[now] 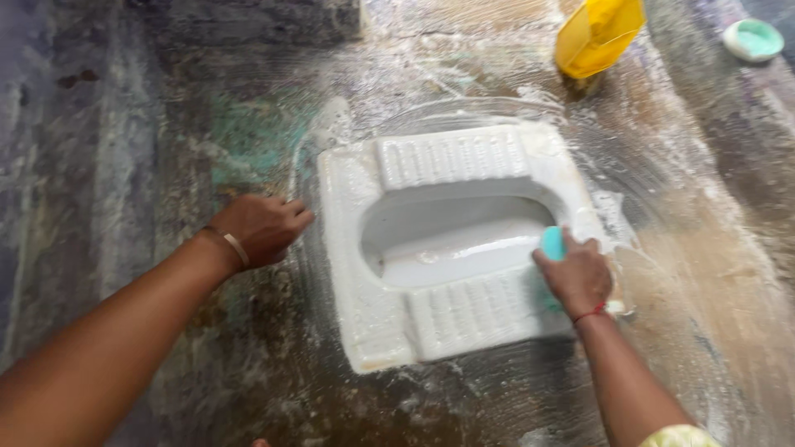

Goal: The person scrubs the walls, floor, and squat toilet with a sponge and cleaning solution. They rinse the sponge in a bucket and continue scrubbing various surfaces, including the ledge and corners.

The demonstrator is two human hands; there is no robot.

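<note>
Much of the view is smeared by motion, so the floor's [166, 124] detail is hard to read, and your forearms run out of the picture at 7 and 5 o'clock. Most of the turquoise scrubber [553, 243] is hidden inside your right hand [580, 277]; only a rounded end pokes out above the knuckles, with a hint of the same colour below the fingers. At 1 o'clock a yellow plastic container [596, 33] is cut off by the top edge, and at 2 o'clock a small round pale-green lid or dish [752, 39] sits blurred near the corner.

The squat toilet pan [447, 248] is glossy white ceramic, roughly rectangular, with two ribbed footrests flanking a smooth oval bowl. It lies at the centre, sunk in a rough, mottled stone-like floor that is wet and streaked with white foam.

Your right hand is clenched around the scrubber, pressing it at the pan's edge at 3 o'clock, where the bowl meets the nearer footrest. Your left hand [263, 228], wearing a thin bangle, rests loosely curled on the wet floor at 9 o'clock, just beside the pan's rim and grasping nothing that you can make out.
</note>
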